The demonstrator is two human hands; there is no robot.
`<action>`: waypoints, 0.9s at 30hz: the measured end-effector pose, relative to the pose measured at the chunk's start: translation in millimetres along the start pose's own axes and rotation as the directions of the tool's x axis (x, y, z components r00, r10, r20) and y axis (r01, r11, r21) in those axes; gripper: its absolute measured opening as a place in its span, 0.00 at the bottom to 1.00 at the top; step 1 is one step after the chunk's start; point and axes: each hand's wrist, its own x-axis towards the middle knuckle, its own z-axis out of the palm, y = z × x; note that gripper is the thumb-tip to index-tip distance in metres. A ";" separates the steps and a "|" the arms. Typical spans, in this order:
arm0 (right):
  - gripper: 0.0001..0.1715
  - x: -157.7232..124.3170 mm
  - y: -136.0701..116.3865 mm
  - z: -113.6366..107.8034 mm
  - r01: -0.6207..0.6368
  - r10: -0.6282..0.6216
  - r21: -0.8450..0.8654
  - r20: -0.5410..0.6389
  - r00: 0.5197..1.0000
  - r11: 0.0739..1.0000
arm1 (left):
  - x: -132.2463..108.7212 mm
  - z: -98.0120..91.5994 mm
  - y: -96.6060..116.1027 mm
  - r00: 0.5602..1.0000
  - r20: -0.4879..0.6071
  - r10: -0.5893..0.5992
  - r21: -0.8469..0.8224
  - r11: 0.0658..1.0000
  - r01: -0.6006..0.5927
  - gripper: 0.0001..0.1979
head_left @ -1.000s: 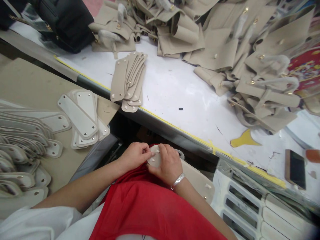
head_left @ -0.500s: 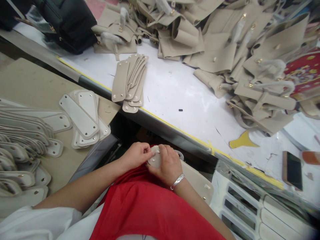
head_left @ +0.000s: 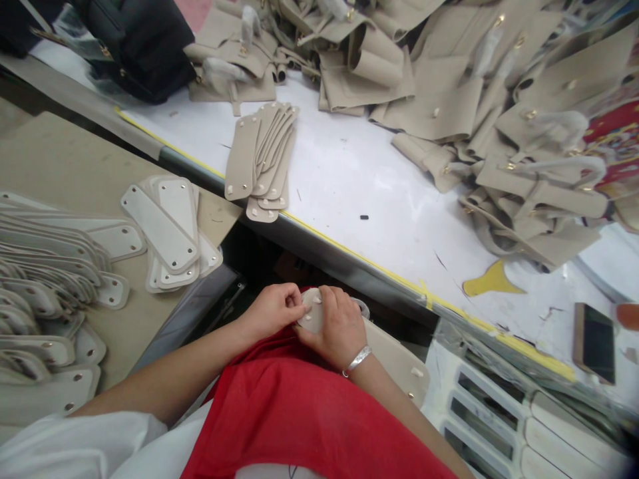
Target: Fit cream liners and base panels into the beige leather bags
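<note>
- My left hand [head_left: 274, 309] comes in along a forearm running from 8 o'clock, its fingers curled in and the thumb and forefinger meeting in a pinch at the rounded end of a beige panel [head_left: 397, 359].
- My right hand [head_left: 342, 329] grips that panel close to the same end, knuckles bent over the top and thumb low on the near side; its forearm runs in from between 4 and 5 o'clock.
- Both elbows are bent and my wrists angle inward, so the hands sit close together, with the panel's end between them.
- A silver bracelet [head_left: 357, 361] circles my right wrist.
- The panel lies just above the red cloth [head_left: 299, 412] on my lap, its longer part emerging past my right hand toward 4 o'clock; small pale tabs show at both ends.
- From my hands, a fanned stack of beige panels [head_left: 242, 159] sits at 11 o'clock, at the edge of the white tabletop [head_left: 344, 179].
- White-faced panels [head_left: 160, 229] lie at 10 o'clock, a phone [head_left: 594, 342] at 3.
</note>
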 end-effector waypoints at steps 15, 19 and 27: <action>0.37 1.4 -3.1 1.7 -0.003 0.003 0.004 0.005 1.000 1.000 | -8.0 8.8 -4.0 0.990 -0.128 0.059 -0.021 0.998 -0.062 0.08; 0.38 1.7 -2.7 -4.5 -0.016 0.014 0.032 0.055 0.998 0.999 | -1.8 6.8 -5.8 0.999 0.026 -0.020 -0.200 0.980 0.025 0.12; 0.51 -42.1 35.6 -22.8 -0.048 0.043 0.080 0.062 0.997 0.996 | 8.7 3.2 -4.4 0.993 0.110 0.031 -0.065 0.998 -0.023 0.12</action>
